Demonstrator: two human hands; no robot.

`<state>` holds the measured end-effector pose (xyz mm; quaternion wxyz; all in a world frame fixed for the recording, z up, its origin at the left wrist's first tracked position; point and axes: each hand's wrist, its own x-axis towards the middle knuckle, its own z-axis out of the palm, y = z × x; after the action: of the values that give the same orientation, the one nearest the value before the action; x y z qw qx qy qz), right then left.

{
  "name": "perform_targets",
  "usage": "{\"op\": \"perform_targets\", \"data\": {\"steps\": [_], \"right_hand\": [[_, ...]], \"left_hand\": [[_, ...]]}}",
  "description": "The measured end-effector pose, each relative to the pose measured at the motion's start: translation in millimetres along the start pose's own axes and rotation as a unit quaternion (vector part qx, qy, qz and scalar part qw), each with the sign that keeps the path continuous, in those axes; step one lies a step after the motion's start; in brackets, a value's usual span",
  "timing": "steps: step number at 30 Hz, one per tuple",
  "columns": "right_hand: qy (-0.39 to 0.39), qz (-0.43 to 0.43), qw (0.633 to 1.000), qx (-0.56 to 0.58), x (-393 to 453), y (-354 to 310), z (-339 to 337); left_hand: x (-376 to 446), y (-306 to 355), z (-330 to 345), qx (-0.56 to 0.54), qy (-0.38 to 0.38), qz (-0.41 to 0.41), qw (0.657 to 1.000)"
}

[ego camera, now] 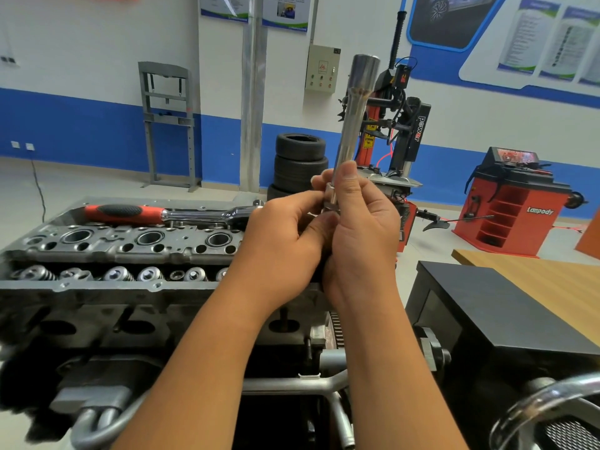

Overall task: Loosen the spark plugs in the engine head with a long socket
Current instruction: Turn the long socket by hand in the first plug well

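A long shiny socket [355, 118] stands nearly upright, wide end up, above the right end of the engine head [130, 254]. My right hand [360, 228] grips its lower end with the thumb along the shaft. My left hand [285, 235] pinches the socket's base, where a small silver collar shows between the fingers. A ratchet wrench [168, 214] with a red and black handle lies along the far edge of the engine head, its head hidden behind my left hand. Three round spark plug wells [149, 238] run along the top of the head.
Valve springs [117, 274] line the near side of the head. A black box [506, 306] and a wooden table [552, 277] stand to the right. Stacked tyres [300, 160], a tyre changer [399, 125] and a red wheel balancer [509, 203] stand on the floor behind.
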<state>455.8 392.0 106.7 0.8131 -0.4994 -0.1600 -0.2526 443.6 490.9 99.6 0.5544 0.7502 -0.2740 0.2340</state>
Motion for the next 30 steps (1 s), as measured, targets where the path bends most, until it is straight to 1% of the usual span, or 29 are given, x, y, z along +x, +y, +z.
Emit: {"op": "perform_targets", "data": {"steps": [4,8,12,14,17,19,21,23,27,30], "right_hand": [[0.022,-0.022,0.999,-0.013,-1.9,-0.3,0.0],[0.003,-0.013,1.0,-0.013,-1.9,-1.1,1.7],[-0.014,0.0,1.0,-0.012,-1.6,0.1,2.0],[-0.021,-0.001,1.0,-0.018,-1.0,0.7,2.5],[-0.019,-0.005,0.999,-0.03,-0.2,1.6,1.7],[-0.02,0.005,1.0,-0.013,-0.1,1.6,1.2],[-0.017,0.017,1.0,0.012,-0.5,0.9,1.2],[-0.001,0.015,1.0,0.024,-1.2,-0.8,1.2],[0.008,-0.012,1.0,-0.005,-4.1,-2.7,-0.6],[0.001,-0.005,1.0,-0.008,-4.6,-3.5,0.4]], "left_hand": [[0.8,-0.9,1.1,0.012,0.018,-0.007,1.0],[-0.6,-1.8,1.2,0.027,0.056,-0.008,0.998],[-1.5,-2.1,3.0,0.045,0.067,-0.006,0.997],[-1.0,-1.6,2.1,0.042,0.048,-0.009,0.998],[-1.2,1.5,-1.4,0.0,-0.012,-0.023,1.0],[-0.8,1.3,-3.2,-0.015,-0.025,-0.027,0.999],[-0.7,0.2,-2.3,-0.02,-0.012,-0.025,0.999],[-0.7,-1.5,0.3,-0.001,0.008,-0.016,1.0],[-1.0,-3.4,3.0,0.038,0.048,-0.003,0.998],[-2.4,-3.6,2.8,0.05,0.069,-0.007,0.996]]}}
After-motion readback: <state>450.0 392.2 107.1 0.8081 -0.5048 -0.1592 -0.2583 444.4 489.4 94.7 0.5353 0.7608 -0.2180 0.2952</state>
